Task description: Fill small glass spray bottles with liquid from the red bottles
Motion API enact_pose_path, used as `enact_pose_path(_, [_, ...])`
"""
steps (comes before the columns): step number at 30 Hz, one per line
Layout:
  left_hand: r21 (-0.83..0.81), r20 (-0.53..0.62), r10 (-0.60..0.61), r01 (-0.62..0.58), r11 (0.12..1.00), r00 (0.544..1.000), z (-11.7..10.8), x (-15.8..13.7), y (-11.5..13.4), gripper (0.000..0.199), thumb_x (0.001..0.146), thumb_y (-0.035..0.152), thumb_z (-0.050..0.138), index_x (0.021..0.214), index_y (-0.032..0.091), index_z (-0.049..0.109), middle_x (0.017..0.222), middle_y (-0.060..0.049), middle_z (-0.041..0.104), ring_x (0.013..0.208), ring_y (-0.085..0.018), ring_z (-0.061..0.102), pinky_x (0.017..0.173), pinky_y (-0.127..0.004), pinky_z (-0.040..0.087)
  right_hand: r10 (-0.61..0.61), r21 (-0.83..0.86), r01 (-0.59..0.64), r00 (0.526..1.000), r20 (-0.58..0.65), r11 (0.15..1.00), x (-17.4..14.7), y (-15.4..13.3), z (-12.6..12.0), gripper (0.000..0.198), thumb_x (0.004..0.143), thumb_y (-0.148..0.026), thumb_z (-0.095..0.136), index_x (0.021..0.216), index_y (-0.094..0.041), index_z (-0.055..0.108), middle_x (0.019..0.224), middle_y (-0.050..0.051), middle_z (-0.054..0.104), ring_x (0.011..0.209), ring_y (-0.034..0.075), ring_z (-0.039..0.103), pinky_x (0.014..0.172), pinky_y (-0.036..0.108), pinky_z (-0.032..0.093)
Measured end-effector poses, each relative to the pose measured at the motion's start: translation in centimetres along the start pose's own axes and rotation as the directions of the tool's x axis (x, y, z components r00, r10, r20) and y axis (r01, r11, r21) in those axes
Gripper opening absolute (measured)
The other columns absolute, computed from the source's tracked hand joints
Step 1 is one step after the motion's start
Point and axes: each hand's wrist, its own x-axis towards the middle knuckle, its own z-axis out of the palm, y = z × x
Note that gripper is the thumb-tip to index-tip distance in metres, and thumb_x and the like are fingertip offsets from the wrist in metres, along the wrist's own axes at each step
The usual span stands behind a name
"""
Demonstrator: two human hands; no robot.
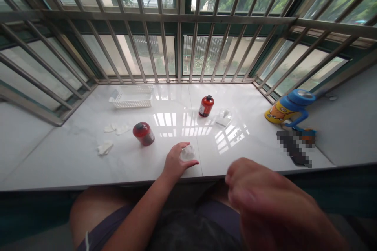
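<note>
Holding: left hand (173,162), curved around one small clear container (189,152), thumb on the near side, fingers on the far side. Location: right of, and nearer the person than, the dark red bottle (143,133); whether it rests on the counter (73,164) cannot be told. Handling, by judgement: light, stiff-walled, smooth enough to slip; best taken gently by opposite sides. Right hand (250,188): blurred, raised, well right of the bottle; grip and contents cannot be told. Also: white basket (132,104), beyond the bottle; second red bottle (206,106), beyond and right; crumpled white piece (105,148), left.
</note>
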Motion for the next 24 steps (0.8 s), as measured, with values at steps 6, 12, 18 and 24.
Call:
enact_pose_path(6, [-0.078,-0.029,-0.121,0.119,0.99,0.992,0.6,-0.4,-0.2,0.071,0.06,0.037,0.104,0.105,0.028,0.05,0.131,-0.006,0.075,0.123,-0.03,0.073,0.104,-0.046,0.056,0.269,-0.257,-0.234,0.957,0.111,0.938,-1.1,10.8,4.1,0.032,0.1,-0.019,0.056,0.127,-0.027,0.069,0.106,0.006,0.072,0.092,0.023,0.07,0.083,0.04,0.062])
enact_pose_path(12, [-0.085,-0.023,-0.152,0.15,0.985,0.988,0.6,-0.4,-0.1,0.064,0.068,0.027,0.093,0.115,0.029,0.049,0.13,-0.006,0.075,0.117,-0.029,0.076,0.099,-0.042,0.059,0.313,-0.274,-0.248,0.922,0.226,0.929,-3.6,15.2,8.3,0.038,0.093,-0.026,0.075,0.129,-0.027,0.067,0.119,0.009,0.071,0.112,0.03,0.067,0.099,0.049,0.059])
enact_pose_path(18, [0.011,-0.006,-0.168,0.169,0.986,0.986,0.4,-0.1,0.3,0.067,0.068,0.029,0.092,0.124,0.028,0.055,0.126,-0.006,0.076,0.11,-0.03,0.076,0.096,-0.043,0.06,0.242,-0.232,-0.204,0.959,0.147,0.951,-2.2,14.4,8.9,0.013,0.099,-0.032,0.072,0.111,-0.026,0.07,0.109,0.007,0.073,0.105,0.028,0.066,0.094,0.046,0.056])
enact_pose_path(24, [-0.004,-0.018,-0.175,0.175,0.985,0.984,0.4,-0.1,0.7,0.066,0.066,0.03,0.095,0.123,0.029,0.061,0.123,-0.003,0.076,0.107,-0.029,0.076,0.095,-0.042,0.06,0.247,-0.21,-0.224,0.965,0.091,0.952,-1.8,13.4,7.3,0.01,0.1,-0.033,0.073,0.107,-0.027,0.071,0.107,0.005,0.074,0.105,0.027,0.066,0.091,0.043,0.056])
